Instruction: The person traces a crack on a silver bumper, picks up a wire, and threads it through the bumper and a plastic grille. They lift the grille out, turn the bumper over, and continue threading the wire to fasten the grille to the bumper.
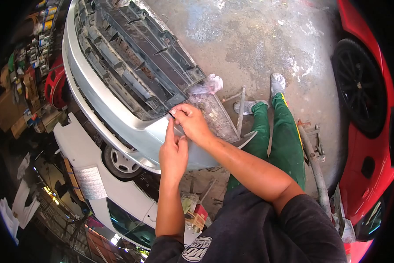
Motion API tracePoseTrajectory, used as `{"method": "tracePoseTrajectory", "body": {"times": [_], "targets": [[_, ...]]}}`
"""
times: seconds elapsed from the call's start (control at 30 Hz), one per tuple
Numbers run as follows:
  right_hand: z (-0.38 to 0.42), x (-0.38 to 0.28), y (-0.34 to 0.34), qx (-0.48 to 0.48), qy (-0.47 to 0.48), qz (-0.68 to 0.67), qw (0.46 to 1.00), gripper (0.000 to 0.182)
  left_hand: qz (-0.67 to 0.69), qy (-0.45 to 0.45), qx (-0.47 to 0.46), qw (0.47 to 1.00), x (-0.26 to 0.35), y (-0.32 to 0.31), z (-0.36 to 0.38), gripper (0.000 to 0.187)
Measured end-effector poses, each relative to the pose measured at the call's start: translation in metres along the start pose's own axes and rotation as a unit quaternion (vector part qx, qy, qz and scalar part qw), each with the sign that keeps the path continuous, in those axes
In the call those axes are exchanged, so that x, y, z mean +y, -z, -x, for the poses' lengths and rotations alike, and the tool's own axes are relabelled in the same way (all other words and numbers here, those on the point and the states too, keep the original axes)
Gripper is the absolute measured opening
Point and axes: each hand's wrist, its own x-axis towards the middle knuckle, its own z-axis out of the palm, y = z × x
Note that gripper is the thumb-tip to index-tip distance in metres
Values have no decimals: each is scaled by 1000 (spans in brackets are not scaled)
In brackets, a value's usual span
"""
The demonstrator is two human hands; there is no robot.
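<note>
Silver bumper (118, 118) tilted on stand, grille (135, 57) inside. Right hand (192, 122) pinches small dark clip (172, 115) at grille's lower corner; left hand (173, 153) presses bumper edge, fingers together. Best to steady edge, seat clip squarely.

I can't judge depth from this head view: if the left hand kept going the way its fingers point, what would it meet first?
Most likely the silver bumper. The left hand points up the picture, its fingertips already at the bumper's edge beside the right hand; beyond lies the dark grille. Depth is unclear.
</note>
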Motion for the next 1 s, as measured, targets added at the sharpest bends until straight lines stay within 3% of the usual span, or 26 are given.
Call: {"method": "tracePoseTrajectory", "body": {"times": [0.13,0.23,0.37,0.53,0.73,1.0], "targets": [[3,4,3,9,125,94,988,22,-1,-12,17,1000,-4,1,-3,65],[8,-1,2,21,147,131,980,20,-15,-15,11,1000,-6,5,-11,64],[3,10,-8,30,56,16,998,20,-45,-14,2,999,-8,8,-18,64],[4,3,-6,-23,-80,-165,983,16,75,1,-1,997,-6,7,-15,60],[5,-6,2,-58,-134,-165,975,17,168,32,-5,985,-5,5,-6,58],[8,-8,-7,-4,-129,-152,980,20,235,32,-22,971,-15,0,-10,62]]}}
